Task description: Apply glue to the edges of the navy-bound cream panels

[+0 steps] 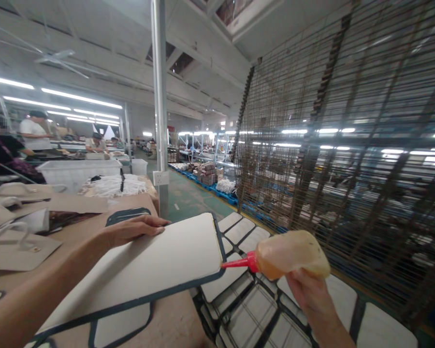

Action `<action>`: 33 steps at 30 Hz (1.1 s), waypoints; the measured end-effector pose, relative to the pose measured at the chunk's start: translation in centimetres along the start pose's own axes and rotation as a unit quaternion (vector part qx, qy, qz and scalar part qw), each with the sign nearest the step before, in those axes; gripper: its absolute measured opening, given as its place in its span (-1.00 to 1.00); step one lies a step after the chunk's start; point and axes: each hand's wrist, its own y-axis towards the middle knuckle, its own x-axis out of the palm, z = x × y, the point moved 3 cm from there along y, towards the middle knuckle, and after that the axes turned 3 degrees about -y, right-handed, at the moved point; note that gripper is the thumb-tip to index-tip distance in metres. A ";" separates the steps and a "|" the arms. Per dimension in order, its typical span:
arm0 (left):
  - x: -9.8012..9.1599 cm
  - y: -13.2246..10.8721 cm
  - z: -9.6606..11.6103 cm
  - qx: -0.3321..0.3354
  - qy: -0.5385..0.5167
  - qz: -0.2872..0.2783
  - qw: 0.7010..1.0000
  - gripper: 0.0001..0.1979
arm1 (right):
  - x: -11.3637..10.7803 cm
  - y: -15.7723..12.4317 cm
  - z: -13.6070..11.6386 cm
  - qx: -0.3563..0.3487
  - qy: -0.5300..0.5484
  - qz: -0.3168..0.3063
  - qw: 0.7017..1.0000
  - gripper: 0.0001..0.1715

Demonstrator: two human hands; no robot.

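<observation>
My left hand (141, 229) grips the far edge of a long cream panel (159, 261) with a dark border and rounded corners, holding it tilted over the table. In my right hand (308, 290) is a squeeze bottle (293, 253) of amber liquid, probably glue, lying nearly level. Its red nozzle (235, 263) points left, and the tip meets the panel's right edge near the lower corner. A thin yellowish line runs along that edge. Beneath the panel, part of another dark-edged panel (123, 324) shows on the brown tabletop (177, 319).
Several similar panels (333, 295) lie on a rack at right, below a tall wire rack (329, 121). A metal post (159, 96) with a socket stands ahead. Bag pieces (18, 246), white strips (112, 186) and a plastic bin (79, 174) are at left. People work beyond.
</observation>
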 end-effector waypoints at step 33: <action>2.4 4.1 -6.1 0.062 -0.174 0.092 0.979 -0.44 | 3.0 -2.2 1.0 -0.112 -0.030 0.011 0.993 -0.43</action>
